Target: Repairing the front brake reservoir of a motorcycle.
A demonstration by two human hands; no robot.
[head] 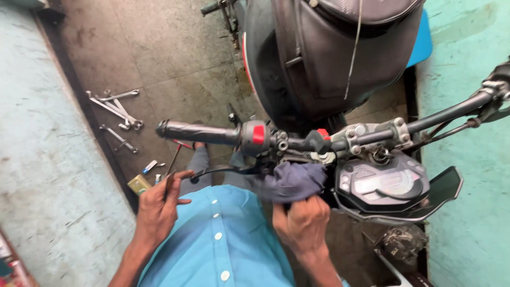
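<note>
The left hand [158, 204] pinches a thin tool [169, 182], its tip hard to make out. The right hand [303, 223] is closed on a dark cloth [292, 180] under the motorcycle handlebar [297, 141], hiding parts beneath. Wrenches [117, 109] lie on the floor [175, 53].

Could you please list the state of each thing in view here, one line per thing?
Left hand: closed on a thin tool.
Thin tool: held, pointing up.
Right hand: gripping the cloth.
Cloth: bunched, pressed against the handlebar.
Handlebar: mounted, grip free.
Instrument panel: screen dark.
Wrenches: lying loose on the floor.
</note>
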